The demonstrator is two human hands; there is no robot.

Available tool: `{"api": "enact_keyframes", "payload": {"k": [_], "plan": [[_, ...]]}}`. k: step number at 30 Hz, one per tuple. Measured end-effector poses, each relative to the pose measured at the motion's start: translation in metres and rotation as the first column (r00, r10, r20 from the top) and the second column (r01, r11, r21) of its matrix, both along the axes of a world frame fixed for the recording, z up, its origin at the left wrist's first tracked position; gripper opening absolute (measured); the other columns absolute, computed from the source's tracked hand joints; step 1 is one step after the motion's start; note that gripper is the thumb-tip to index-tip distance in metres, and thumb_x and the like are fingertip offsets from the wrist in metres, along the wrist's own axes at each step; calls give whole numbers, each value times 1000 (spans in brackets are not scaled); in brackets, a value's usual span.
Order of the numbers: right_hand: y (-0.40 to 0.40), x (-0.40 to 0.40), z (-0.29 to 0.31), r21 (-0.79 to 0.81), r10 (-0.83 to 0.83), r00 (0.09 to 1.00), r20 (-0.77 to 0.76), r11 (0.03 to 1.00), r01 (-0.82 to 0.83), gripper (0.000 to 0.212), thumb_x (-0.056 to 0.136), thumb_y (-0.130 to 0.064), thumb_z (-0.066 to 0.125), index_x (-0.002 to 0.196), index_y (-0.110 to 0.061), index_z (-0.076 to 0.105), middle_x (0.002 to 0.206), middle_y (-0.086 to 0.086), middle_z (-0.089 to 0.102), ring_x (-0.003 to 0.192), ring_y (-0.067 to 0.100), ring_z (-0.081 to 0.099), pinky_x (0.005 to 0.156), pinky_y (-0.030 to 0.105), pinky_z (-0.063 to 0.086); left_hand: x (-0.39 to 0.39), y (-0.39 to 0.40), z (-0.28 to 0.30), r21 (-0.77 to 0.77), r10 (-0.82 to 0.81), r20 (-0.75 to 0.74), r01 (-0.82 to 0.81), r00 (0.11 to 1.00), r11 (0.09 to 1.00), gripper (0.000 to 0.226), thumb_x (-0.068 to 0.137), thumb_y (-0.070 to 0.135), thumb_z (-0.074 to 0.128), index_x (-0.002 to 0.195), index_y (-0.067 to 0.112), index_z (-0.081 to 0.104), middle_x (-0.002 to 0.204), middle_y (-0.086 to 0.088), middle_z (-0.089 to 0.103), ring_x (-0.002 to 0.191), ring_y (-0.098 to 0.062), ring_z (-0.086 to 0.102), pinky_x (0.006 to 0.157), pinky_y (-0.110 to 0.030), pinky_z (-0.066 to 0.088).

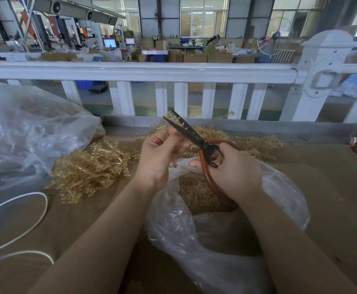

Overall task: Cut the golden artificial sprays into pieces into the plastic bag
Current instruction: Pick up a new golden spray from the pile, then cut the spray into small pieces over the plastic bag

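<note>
A small golden spray (174, 153) is being pinched in the curled fingers of the left hand (158, 158), directly above the open plastic bag (226, 230), where cut pieces (198, 192) are already lying. The scissors (194, 139) are being gripped by the right hand (234, 172), blades parted and pointing toward eleven o'clock. Those blades are being held just beside the left fingertips, so a nick is judged possible. Uncut sprays (88, 168) are being kept at nine o'clock; pieces cut off-centre could be dropped onto the cardboard (322, 187).
</note>
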State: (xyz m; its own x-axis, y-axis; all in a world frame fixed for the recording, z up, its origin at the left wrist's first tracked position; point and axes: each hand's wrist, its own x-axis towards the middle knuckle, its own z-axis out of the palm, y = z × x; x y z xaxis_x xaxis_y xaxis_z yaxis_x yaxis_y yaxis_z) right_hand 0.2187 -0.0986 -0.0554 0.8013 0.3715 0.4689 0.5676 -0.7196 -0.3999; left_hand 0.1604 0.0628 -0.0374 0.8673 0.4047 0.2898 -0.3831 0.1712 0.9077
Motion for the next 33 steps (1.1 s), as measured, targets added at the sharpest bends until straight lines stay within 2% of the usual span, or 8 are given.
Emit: {"api": "enact_keyframes", "payload": {"k": [4,8,12,17,19,23,28,33], "plan": [[0,0,0,11,-11,1000,10,1000,11,83,61,-99,33,95,-29,60,81,-15,65,70,5,60,62,27,53,1,-4,-2,-44,-3,12,3,1000,999,20,92,12,66,78,21,77,74,0,71,67,-10,62,68,-20,52],[0,0,1,31,-2,1000,16,1000,1,90,58,-101,26,97,-28,62,83,-17,65,71,6,60,64,28,54,1,-3,-2,-55,-10,16,10,1000,998,19,92,13,67,79,21,77,76,0,72,69,-10,63,70,-20,52],[-1,-1,1,18,4,1000,7,1000,-4,89,60,-99,30,99,-26,63,86,-15,67,75,9,63,67,31,56,2,-2,-5,-51,-16,18,17,1000,999,19,91,14,67,78,22,78,75,0,72,68,-9,64,70,-20,53],[-2,0,1,6,6,1000,2,1000,-7,85,62,-98,35,102,-28,64,90,-20,64,76,6,58,61,25,48,4,1,-7,-36,-7,71,9,997,999,7,89,4,68,93,8,71,83,-8,73,74,-15,69,71,-26,55],[-2,0,1,-17,5,1000,28,1000,-5,85,64,-97,35,104,-28,64,94,-20,66,76,5,57,58,22,45,4,4,-7,1,15,90,-16,996,1000,14,87,-5,66,100,1,67,89,-15,72,80,-21,71,75,-29,56],[-2,-1,0,-19,-1,999,42,1000,2,83,63,-98,33,101,-30,62,87,-22,59,73,4,56,54,18,39,3,4,-7,166,-4,112,-15,994,986,11,87,-4,67,92,5,71,92,-16,75,86,-27,72,81,-35,59],[-2,0,-1,-1,-14,999,45,1000,14,86,62,-99,32,103,-30,64,89,-24,61,76,3,57,58,20,45,2,4,-7,194,-27,121,3,992,981,15,89,-5,63,89,7,72,89,-10,76,83,-23,73,77,-32,59],[-3,-1,-1,7,-6,999,51,1000,5,86,63,-98,33,103,-29,65,92,-22,64,79,5,60,55,16,37,2,5,-8,197,-5,120,-19,993,980,11,92,-4,61,96,1,70,95,-19,73,88,-33,70,87,-47,57]]}}
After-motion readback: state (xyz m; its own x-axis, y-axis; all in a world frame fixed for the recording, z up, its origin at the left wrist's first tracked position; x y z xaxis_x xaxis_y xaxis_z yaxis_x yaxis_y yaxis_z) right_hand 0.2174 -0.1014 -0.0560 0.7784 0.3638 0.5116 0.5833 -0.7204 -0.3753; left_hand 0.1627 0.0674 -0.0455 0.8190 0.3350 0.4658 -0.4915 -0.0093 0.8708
